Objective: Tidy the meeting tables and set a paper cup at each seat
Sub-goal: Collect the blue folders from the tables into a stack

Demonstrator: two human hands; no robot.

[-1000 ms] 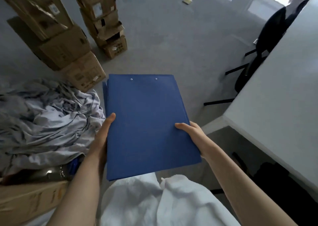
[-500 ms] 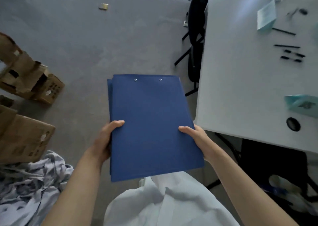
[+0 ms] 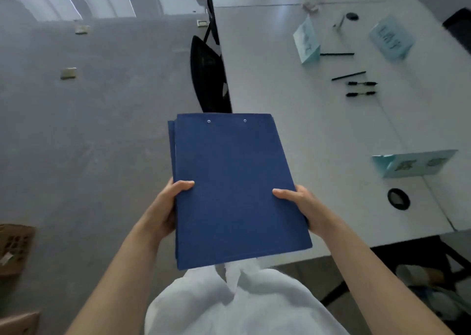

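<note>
— Since a second ago the pile of cloth and the stacked boxes have slid out of sight past my left arm, and the white table (image 3: 293,136) has come in close on my right. What am I carrying?

— Blue folders (image 3: 234,187), a small stack, held flat in front of my body, unchanged in my grip. Two rivets show at the far edge.

— Left hand (image 3: 165,207)?

— Grasping the left edge of the folders, thumb on top, fingers curled under out of sight.

— Right hand (image 3: 300,207)?

— Grasping the right edge the same way, thumb laid on the cover. Right side of the stack sits over the table's near corner; whether it touches, I cannot tell.

— Beyond my right hand?

— On the table: a pale green name card (image 3: 413,164) lying nearest, a round cable hole (image 3: 398,199) just this side of it. Farther off, three black pens (image 3: 361,88), then two standing name cards (image 3: 307,41), blurred, print unreadable.

— Beyond the folders?

— A black chair (image 3: 207,77) pushed against the table's edge. Grey carpet (image 3: 102,130) to the left of my left hand, a cardboard box (image 3: 14,248) at the edge of view.

— Paper cups?

— Cannot make any out among the blurred things at the table's far end.
</note>
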